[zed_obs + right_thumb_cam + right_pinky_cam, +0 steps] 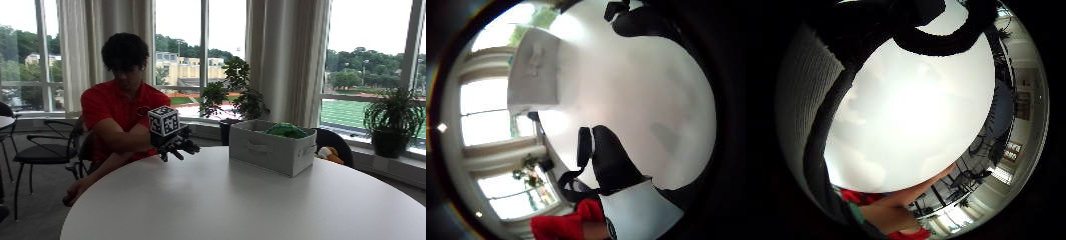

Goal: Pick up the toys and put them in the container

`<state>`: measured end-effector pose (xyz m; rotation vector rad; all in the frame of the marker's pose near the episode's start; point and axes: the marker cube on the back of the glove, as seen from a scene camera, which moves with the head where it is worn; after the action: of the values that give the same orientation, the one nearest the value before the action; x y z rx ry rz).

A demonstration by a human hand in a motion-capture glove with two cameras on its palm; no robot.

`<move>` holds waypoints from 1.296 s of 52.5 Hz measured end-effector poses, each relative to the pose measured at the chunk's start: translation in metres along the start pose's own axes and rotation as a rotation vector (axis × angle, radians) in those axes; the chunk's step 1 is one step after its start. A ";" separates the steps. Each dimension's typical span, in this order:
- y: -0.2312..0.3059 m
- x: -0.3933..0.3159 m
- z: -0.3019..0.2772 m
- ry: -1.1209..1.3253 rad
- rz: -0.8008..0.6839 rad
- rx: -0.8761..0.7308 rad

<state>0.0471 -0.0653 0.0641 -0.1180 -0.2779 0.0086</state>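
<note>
The grip (176, 145) hangs above the near edge of the white round counter (233, 205), fingers loosely curled downward and grasping nothing. Well off to its side, farther across the counter, stands the white fabric bin (271, 146), its long axis running away from the grip toward the window. A green toy (286, 131) sits inside, poking above the rim. No writing can be read on the bin. In the thumb-side palm view the bin (533, 70) stands apart from the glove.

red short-sleeved shirt (110, 107), black glove (174, 142)
</note>
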 end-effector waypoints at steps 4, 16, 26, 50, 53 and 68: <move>0.002 -0.001 0.001 -0.004 0.003 0.005; -0.003 0.005 -0.001 -0.004 0.010 -0.001; -0.001 0.006 0.000 -0.009 0.006 -0.004; 0.000 0.006 0.001 -0.002 0.013 -0.005; 0.000 0.006 0.001 -0.007 0.017 -0.004; 0.003 0.006 0.004 0.003 0.015 -0.009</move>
<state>0.0516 -0.0616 0.0691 -0.1290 -0.2738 0.0222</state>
